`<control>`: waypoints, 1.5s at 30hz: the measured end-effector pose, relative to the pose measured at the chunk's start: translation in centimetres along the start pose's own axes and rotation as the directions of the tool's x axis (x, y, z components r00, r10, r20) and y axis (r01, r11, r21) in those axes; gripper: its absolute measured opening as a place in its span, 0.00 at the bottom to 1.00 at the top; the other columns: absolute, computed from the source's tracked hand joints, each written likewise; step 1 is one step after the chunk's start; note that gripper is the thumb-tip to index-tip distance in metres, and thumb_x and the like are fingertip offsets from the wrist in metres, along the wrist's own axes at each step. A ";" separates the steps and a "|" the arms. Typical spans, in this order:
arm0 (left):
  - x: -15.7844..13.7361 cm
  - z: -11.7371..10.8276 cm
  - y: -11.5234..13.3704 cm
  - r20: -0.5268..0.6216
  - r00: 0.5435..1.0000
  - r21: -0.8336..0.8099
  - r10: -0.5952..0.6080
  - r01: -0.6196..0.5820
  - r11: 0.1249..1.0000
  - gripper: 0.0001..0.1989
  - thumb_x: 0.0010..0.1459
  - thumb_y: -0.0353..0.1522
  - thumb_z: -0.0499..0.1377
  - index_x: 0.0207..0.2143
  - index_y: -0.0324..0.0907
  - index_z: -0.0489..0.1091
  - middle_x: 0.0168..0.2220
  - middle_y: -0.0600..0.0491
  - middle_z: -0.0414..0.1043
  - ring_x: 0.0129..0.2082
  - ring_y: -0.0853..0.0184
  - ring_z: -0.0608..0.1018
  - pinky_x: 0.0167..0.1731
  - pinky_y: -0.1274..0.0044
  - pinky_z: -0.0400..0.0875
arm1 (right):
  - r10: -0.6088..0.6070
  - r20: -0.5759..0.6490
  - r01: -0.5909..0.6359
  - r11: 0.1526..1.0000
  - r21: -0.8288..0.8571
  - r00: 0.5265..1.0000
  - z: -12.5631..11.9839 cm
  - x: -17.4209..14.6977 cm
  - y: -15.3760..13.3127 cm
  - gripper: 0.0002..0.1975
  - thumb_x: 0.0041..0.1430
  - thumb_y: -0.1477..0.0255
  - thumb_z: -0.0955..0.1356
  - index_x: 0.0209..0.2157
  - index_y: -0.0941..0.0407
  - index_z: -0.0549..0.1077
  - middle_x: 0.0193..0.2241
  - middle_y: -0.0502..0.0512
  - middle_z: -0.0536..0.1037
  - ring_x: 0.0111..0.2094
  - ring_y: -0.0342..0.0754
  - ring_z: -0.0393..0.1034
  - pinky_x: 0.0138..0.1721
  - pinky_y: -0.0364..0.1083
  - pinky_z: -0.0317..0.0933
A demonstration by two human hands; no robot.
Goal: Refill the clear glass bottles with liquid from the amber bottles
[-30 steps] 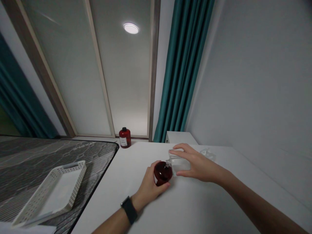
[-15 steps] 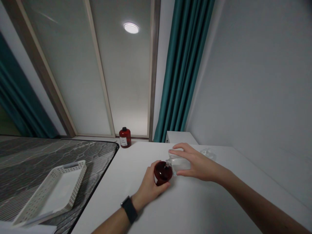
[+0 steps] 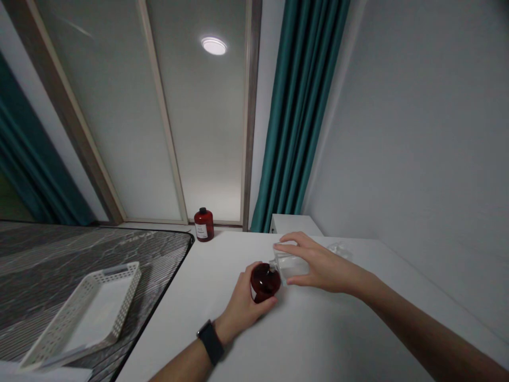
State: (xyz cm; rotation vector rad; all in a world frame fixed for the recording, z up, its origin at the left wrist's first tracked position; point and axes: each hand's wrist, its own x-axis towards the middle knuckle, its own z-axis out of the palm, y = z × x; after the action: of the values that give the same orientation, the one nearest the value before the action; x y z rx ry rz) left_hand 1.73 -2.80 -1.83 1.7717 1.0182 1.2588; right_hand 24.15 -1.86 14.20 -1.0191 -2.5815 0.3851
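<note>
Left hand around dark-red bottle, right hand around clear bottle, at white table, teal curtain beyond.

Dim, with round glare on pale panel

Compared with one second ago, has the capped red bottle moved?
No, the capped red bottle shows no shift either way against the frosted panel.

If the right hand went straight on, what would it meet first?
Its clear bottle would likely meet the dark red bottle in the left hand first; whether they touch is unclear.
</note>
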 end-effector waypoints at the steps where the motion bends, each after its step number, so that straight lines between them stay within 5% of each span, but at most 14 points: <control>1: 0.0 0.0 0.0 0.002 1.000 0.001 0.001 -0.001 1.000 0.38 0.47 0.31 0.70 0.60 0.43 0.60 0.55 0.44 0.69 0.54 0.51 0.73 0.56 0.60 0.66 | -0.005 0.000 0.005 1.000 -0.002 1.000 0.0 0.0 0.0 0.34 0.55 0.63 0.75 0.62 0.45 0.66 0.59 0.58 0.68 0.61 0.58 0.62 0.64 0.60 0.57; 45: 0.0 0.0 -0.2 0.023 1.000 0.039 0.016 -0.017 0.999 0.38 0.48 0.30 0.69 0.60 0.43 0.58 0.56 0.43 0.67 0.55 0.51 0.72 0.56 0.60 0.65 | -0.068 0.042 0.070 0.996 -0.060 0.997 -0.9 0.7 -0.3 0.34 0.53 0.66 0.77 0.61 0.48 0.68 0.58 0.60 0.69 0.61 0.58 0.61 0.63 0.61 0.57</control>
State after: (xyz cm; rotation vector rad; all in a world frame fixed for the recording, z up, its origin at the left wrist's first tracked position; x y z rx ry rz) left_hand 1.71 -2.70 -1.98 1.8236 1.0234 1.2342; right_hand 23.88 -1.47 15.22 -0.9488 -2.6709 0.3138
